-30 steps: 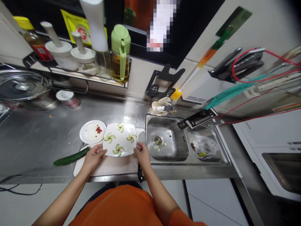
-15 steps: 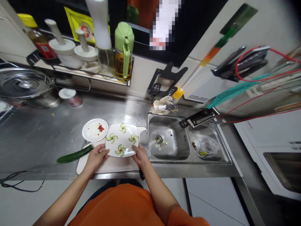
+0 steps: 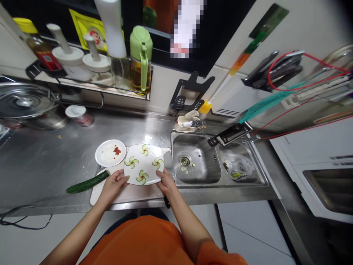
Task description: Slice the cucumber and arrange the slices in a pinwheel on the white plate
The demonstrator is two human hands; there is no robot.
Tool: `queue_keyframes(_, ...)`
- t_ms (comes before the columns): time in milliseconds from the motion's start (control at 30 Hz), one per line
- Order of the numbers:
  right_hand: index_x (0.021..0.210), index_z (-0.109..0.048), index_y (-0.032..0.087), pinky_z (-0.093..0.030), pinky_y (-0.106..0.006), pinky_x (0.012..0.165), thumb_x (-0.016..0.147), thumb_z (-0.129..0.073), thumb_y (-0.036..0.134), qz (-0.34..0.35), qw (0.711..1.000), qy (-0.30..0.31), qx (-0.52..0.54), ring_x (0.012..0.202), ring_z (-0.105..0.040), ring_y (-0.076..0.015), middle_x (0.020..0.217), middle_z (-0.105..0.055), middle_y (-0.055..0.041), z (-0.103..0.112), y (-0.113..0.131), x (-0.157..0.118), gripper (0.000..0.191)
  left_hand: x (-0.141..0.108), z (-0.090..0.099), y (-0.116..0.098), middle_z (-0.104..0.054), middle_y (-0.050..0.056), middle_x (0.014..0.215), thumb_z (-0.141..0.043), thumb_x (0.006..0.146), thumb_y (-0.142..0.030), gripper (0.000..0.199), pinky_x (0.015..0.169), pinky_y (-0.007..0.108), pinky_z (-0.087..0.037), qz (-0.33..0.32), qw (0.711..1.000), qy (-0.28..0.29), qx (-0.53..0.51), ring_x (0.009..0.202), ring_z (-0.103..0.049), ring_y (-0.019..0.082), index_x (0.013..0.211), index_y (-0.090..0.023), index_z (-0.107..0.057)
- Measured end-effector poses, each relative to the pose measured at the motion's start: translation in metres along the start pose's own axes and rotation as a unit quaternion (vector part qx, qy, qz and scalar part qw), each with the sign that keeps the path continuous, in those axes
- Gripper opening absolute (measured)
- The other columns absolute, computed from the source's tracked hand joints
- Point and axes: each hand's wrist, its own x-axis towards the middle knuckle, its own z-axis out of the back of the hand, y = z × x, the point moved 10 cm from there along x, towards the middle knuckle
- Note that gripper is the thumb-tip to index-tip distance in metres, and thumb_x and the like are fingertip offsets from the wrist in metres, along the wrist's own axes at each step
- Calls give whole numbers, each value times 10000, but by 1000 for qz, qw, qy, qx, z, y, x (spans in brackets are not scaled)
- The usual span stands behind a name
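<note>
A white square plate (image 3: 143,164) with several pinwheels of cucumber slices, red bits at their centres, is held over a cutting board (image 3: 132,196). My left hand (image 3: 114,184) grips its lower left corner, thumb on the rim. At the lower right corner, my right hand (image 3: 166,183) pinches the edge, thumb on top. Left of the board, a round white plate (image 3: 110,153) carries red pieces. A long cucumber (image 3: 87,183) lies by my left hand, its cut end at the board. Part of a black handle (image 3: 167,202) shows below my right hand.
To the right is a double sink (image 3: 197,158) with cucumber bits by the drain and a plastic bag (image 3: 239,167). A faucet (image 3: 230,135) reaches over it. A lidded pot (image 3: 27,105), a can (image 3: 79,115) and a condiment rack (image 3: 103,85) stand behind, at left.
The view has shifted slightly, so the background sits a little further left. Both hands still hold the square plate in nearly the same place.
</note>
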Motion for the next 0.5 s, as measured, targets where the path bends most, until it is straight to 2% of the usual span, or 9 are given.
queue_keyframes(133,969,-593,222,-546,-353,689,556,-791,232,16,1000,-6,4,823,-675,-240,862,-715,-18,10,16,-12,458,-2,-1,-5,-724,70,909,-768,627,-461,563,762,294,-551,-3,999,35,14,828,-688,187,1069,-152,-605)
queue_keyframes(233,978,-613,201,-549,-357,673,563,-799,248,11,1000,-12,-25,806,-681,-243,860,-718,-43,30,37,-31,457,1,7,-4,-725,96,934,-743,646,-507,575,802,315,-543,-12,998,45,53,851,-692,201,1073,-144,-616)
queue_keyframes(367,1002,-638,154,-540,-402,742,533,-801,208,6,997,-22,-77,851,-685,-270,903,-721,-106,76,75,-72,499,6,16,3,-725,103,882,-754,596,-545,599,746,296,-528,-42,985,49,162,802,-683,202,1019,-133,-656)
queue_keyframes(500,954,-679,151,-513,-459,786,516,-796,233,-38,985,-39,-164,866,-686,-302,945,-710,-177,142,101,-130,461,7,18,10,-728,102,886,-731,583,-588,575,719,288,-514,-75,969,53,231,825,-670,217,957,-153,-691)
